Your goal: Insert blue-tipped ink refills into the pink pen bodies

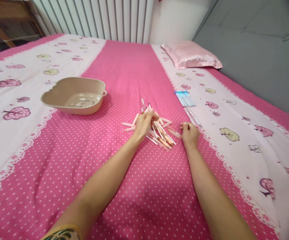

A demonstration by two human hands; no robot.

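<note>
A loose pile of pens point(162, 132), pale pink, white and orange-brown, lies on the pink dotted bedspread. My left hand point(144, 124) is over the pile, its fingers bent down among the pens and partly hidden; what they grip cannot be made out. To the right of the pile, my right hand point(190, 133) rests with curled fingers beside a clear pinkish pen point(174, 133). Whether anything is inside those fingers is hidden. Just beyond this hand lie a few clear slim pens point(193, 116) and a neat row of blue-topped pens point(185, 98).
A beige plastic basin point(94, 108) stands at the left with small white and grey bits on its bottom. A pink satin pillow point(191, 55) is at the far right of the bed point(124, 186). Behind are a white radiator point(97, 20) and a grey panel point(254, 56).
</note>
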